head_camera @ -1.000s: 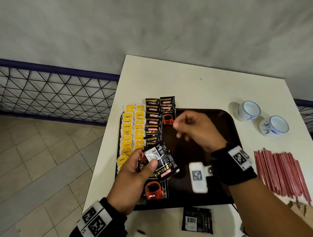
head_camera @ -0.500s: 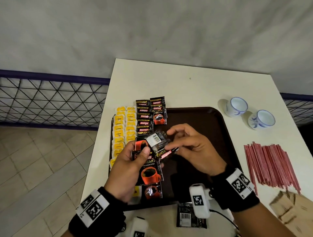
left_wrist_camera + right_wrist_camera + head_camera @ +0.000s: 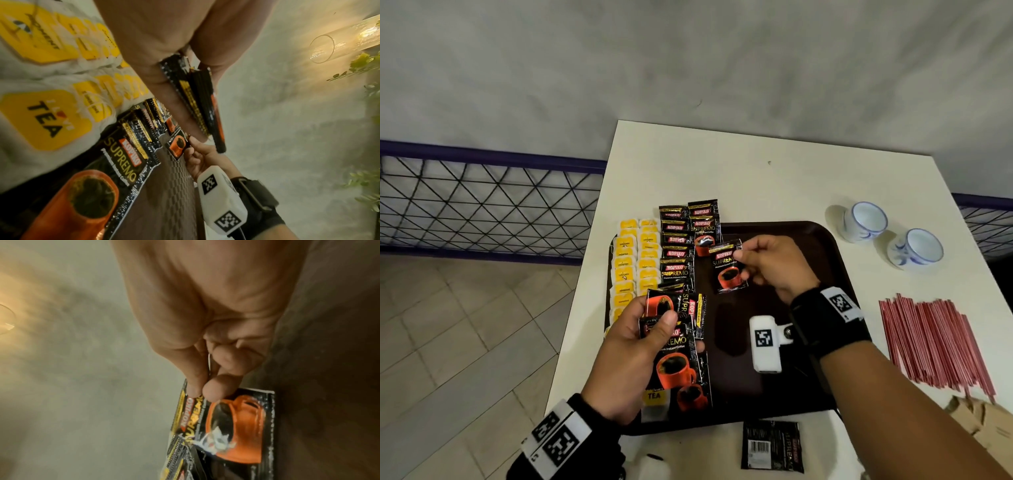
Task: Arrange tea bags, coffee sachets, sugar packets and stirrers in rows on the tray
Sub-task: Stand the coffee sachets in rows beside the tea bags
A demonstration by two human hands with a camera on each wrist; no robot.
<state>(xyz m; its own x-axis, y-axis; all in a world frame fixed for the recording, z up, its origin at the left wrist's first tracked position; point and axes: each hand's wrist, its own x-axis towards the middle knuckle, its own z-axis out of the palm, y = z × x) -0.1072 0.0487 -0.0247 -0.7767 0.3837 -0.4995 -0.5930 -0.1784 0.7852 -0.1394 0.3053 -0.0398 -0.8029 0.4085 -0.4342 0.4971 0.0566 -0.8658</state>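
A dark brown tray [image 3: 808, 240] lies on the white table. Yellow tea bags [image 3: 635, 263] fill two columns at its left side, and black coffee sachets [image 3: 676, 246] overlap in a column beside them. My right hand [image 3: 760, 263] pinches one coffee sachet [image 3: 728, 269] [image 3: 232, 426] by its top edge, just below the short second sachet column [image 3: 703, 222]. My left hand [image 3: 640, 339] grips a fanned stack of coffee sachets [image 3: 676, 339] [image 3: 197, 97] over the tray's near left part. Red stirrers [image 3: 935, 339] lie in a pile right of the tray.
Two blue-and-white cups [image 3: 863, 221] stand on the table at the far right. One sachet [image 3: 772, 445] lies back side up near the table's front edge. Brown paper packets [image 3: 983, 425] show at the right edge. A mesh railing [image 3: 482, 205] borders the left.
My right hand took one sachet from the stack in my left hand and carried it up toward the second sachet column. My left hand lowered slightly with the rest.
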